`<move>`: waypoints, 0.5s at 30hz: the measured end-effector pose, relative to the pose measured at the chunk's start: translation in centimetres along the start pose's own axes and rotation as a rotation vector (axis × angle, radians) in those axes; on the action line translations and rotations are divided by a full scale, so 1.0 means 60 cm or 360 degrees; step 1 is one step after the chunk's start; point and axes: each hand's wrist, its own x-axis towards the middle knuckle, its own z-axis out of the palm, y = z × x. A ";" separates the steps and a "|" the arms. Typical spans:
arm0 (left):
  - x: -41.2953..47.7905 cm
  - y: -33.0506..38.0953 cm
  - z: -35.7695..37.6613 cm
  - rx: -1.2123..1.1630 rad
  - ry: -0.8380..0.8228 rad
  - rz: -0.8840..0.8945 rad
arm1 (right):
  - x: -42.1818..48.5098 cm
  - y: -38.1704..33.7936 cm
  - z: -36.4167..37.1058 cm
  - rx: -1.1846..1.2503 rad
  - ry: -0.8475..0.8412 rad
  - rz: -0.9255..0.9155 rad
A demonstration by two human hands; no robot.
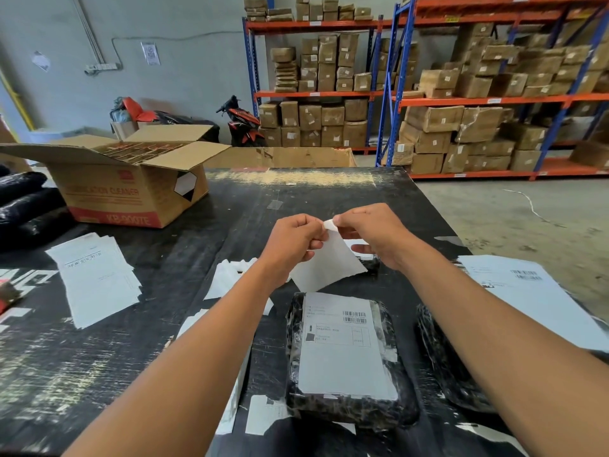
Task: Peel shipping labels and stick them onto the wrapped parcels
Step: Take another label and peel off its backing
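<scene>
Both hands hold one white shipping label (326, 265) in the air above the black table (138, 341). My left hand (291, 244) pinches its top edge, and my right hand (372, 234) pinches the corner, which is folded back. Just below the hands lies a black wrapped parcel (346, 410) with a printed label (342, 344) stuck on its top. A second black wrapped parcel (451, 367) lies to its right, partly hidden by my right forearm. A stack of labels (95, 278) lies at the left, another stack (534, 295) at the right.
An open cardboard box (131, 186) stands at the back left of the table, with black wrapped bundles (23, 199) beside it. Peeled backing papers (227, 278) lie under my left arm. Shelves of brown boxes (461, 127) and a motorbike (242, 122) stand behind.
</scene>
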 end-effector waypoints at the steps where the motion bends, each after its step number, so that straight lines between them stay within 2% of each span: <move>1: 0.000 0.001 0.003 -0.0054 0.0040 -0.0055 | -0.001 -0.001 0.003 0.0027 0.0016 0.0022; 6: 0.002 0.004 0.019 -0.0353 0.0191 -0.0310 | -0.004 -0.001 0.020 0.0101 0.0062 0.0110; 10: 0.000 0.001 0.019 -0.0471 0.0207 -0.0236 | -0.005 0.001 0.024 0.0160 0.0106 0.0170; 15: 0.003 -0.004 0.011 -0.0423 0.0399 -0.0178 | -0.006 0.008 0.019 0.0237 0.0110 0.0255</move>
